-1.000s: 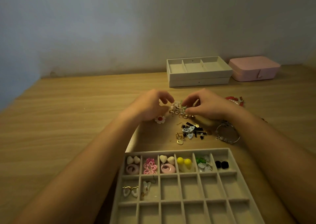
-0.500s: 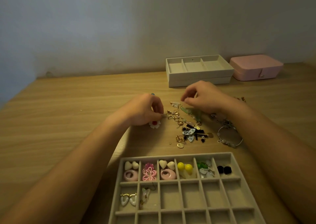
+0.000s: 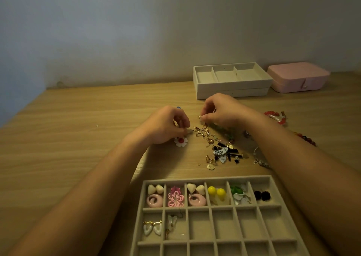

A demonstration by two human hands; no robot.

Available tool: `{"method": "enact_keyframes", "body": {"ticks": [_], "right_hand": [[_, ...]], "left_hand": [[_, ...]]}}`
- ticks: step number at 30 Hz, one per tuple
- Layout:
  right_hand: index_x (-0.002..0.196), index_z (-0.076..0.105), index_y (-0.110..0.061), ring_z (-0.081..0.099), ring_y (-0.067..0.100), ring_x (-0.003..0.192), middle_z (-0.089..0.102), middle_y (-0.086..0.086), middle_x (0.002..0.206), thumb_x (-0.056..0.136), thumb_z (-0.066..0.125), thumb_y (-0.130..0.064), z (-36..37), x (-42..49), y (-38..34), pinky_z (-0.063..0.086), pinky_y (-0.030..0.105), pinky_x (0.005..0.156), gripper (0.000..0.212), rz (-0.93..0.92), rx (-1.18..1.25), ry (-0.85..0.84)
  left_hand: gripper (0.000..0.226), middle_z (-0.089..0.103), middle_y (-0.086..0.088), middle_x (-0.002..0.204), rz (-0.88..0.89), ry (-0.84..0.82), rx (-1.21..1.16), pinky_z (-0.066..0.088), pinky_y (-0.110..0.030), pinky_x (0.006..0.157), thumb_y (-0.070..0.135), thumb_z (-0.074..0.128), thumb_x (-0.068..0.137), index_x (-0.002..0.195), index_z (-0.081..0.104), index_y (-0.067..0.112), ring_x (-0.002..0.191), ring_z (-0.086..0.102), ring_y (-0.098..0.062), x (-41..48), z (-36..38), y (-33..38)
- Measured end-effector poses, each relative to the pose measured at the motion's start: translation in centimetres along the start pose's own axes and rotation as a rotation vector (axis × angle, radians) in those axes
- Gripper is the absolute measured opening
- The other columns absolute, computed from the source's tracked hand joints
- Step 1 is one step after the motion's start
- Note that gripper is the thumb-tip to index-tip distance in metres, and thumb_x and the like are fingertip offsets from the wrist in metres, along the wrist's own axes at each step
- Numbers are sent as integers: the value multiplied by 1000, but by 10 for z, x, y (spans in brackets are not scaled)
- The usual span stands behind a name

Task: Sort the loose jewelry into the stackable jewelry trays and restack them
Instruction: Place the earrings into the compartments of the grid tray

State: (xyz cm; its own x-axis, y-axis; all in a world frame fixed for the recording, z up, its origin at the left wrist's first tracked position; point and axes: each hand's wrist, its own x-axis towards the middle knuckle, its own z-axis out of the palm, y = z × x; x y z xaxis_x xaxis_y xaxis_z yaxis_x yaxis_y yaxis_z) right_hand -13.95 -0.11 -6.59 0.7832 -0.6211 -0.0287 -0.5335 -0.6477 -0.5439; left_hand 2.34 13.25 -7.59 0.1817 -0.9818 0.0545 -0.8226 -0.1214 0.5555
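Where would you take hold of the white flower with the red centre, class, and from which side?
Probably by its petal edges, pinched from above. The flower lies flat on the table, so only its thin rim offers a hold. Come in from its near right side: the left hand crowds its far left edge.

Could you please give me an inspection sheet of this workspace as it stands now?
Surface: wooden table, a pale speck at left.
Job's things: grid tray, top row and two second-row cells filled; loose jewelry pile beyond it; stacked trays at back.
Clutter: pink box beside them.
Hands: left hand curled at the pile's edge, hold unclear; right hand pinches a small gold piece.
Cables: nothing seen.
Surroundings: plain wall.
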Motion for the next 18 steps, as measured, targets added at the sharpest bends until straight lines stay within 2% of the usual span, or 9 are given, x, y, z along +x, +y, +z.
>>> {"method": "enact_keyframes", "body": {"ticks": [3, 5, 8, 11, 15, 18], "right_hand": [[97, 68, -24, 61, 9, 91, 66, -6, 95, 95, 69, -22, -5, -10, -8, 46, 22, 71, 3, -39, 179, 101], [101, 68, -21, 62, 11, 87, 67, -2, 95, 97, 67, -20, -12, -19, -18, 47, 22, 70, 4, -55, 295, 97], [101, 67, -18, 66, 15, 84, 70, 1, 93, 96, 67, -18, -25, -36, -37, 55, 27, 71, 5, -87, 418, 67], [100, 68, -16, 67, 17, 82, 72, 3, 90, 94, 69, -16, -34, -54, -56, 57, 28, 73, 6, -136, 506, 47], [102, 71, -13, 68, 20, 84, 73, 5, 91, 91, 73, -15, -42, -81, -75, 58, 27, 73, 11, -185, 542, 50], [102, 72, -12, 67, 20, 87, 71, 7, 94, 90, 74, -11, -41, -99, -84, 58, 24, 72, 12, -216, 551, 78]], "left_hand": [[25, 67, 9, 103, -36, 104, -99, 55, -29, 78, 23, 78, 84, 106, 67, 29, 85, 62, -6, -7, -5, 5], [35, 67, 9, 108, -57, 156, -237, 56, -29, 82, 21, 79, 84, 114, 63, 27, 95, 64, -11, -12, -8, 11], [49, 68, 3, 116, -68, 155, -509, 57, -37, 93, 19, 83, 80, 121, 58, 22, 107, 66, -18, -25, -13, 28], [38, 72, -5, 112, -65, 149, -733, 60, -41, 88, 16, 77, 86, 119, 59, 19, 100, 72, -23, -44, -20, 46], [33, 74, -11, 101, -49, 102, -1005, 62, -31, 76, 14, 70, 89, 121, 60, 7, 90, 73, -26, -76, -31, 64], [21, 73, -13, 95, -45, 72, -1077, 61, -27, 72, 9, 66, 92, 113, 64, 6, 84, 72, -23, -99, -34, 68]]}}
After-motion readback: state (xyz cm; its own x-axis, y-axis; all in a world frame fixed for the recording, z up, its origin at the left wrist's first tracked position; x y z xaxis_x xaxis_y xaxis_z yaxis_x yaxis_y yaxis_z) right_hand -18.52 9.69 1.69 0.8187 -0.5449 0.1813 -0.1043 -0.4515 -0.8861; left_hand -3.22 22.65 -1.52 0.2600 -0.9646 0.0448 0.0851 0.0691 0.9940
